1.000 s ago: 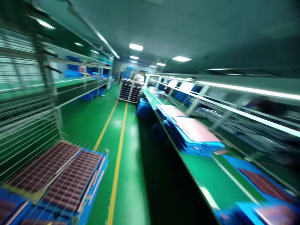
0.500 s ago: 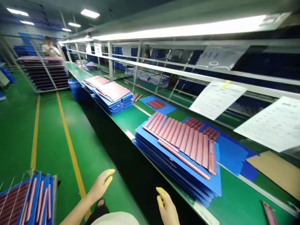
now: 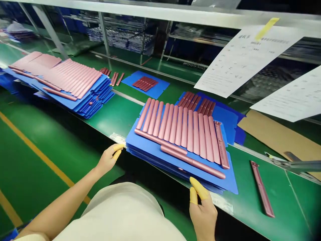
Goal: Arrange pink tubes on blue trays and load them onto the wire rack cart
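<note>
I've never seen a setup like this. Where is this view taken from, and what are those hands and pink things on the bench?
This view comes from one camera worn on a person's head, looking forward and down at their own bare hands. The left hand and the right hand wear yellow finger cots and sit at the near edge of a stack of blue trays. Neither clearly grips anything. Rows of pink bars lie on that stack. The green bench also carries a loose pink bar.
</note>
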The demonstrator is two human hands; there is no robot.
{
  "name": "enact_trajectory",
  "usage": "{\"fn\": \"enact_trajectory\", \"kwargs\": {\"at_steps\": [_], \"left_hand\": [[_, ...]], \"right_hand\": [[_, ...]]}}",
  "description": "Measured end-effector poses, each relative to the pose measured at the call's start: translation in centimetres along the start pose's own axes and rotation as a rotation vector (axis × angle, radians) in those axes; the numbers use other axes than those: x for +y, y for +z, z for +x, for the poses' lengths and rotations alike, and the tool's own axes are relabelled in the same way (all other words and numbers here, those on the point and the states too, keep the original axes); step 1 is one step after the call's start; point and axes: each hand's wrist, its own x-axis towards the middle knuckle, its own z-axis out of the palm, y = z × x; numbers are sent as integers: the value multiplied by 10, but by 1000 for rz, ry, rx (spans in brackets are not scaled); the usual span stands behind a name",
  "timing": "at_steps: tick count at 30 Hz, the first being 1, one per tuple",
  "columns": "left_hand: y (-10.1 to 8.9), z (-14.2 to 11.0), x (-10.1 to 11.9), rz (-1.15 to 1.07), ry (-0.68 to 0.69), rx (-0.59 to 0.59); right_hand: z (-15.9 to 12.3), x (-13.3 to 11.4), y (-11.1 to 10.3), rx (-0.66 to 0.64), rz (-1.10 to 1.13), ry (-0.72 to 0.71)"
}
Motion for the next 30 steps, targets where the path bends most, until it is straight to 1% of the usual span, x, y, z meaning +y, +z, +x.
{"fn": "enact_trajectory", "kwargs": {"at_steps": [2,4,7,9,11,14,17,19,21,23,25,27,30], "left_hand": [[3,22,-1,-18,18,-35],[12,36,-1,-27,42,-92],[31,48,3,-20,107,-232],[45,53,9,-10,163,-319],[58,59,17,4,205,-368],[75,68,28,38,223,-391],[88,72,39,74,197,-402],[95,74,44,97,162,-415],[100,76,50,128,129,-434],[106,78,54,156,96,-450],[111,79,58,169,59,-460],[115,80,62,167,34,-469],[119,77,67,163,35,-483]], "right_hand": [[2,-7,5,30,-5,5],[-1,-9,8,14,-26,18],[-8,-8,7,-23,-90,59],[-10,-6,5,-24,-119,98],[-7,-2,3,-7,-110,110],[4,10,-1,56,-103,100],[19,32,-9,156,-194,112],[28,50,-15,224,-258,144],[37,66,-21,262,-294,199],[44,79,-26,263,-309,243],[49,87,-29,245,-315,238],[51,90,-30,213,-347,212],[50,88,-31,150,-434,192]]}}
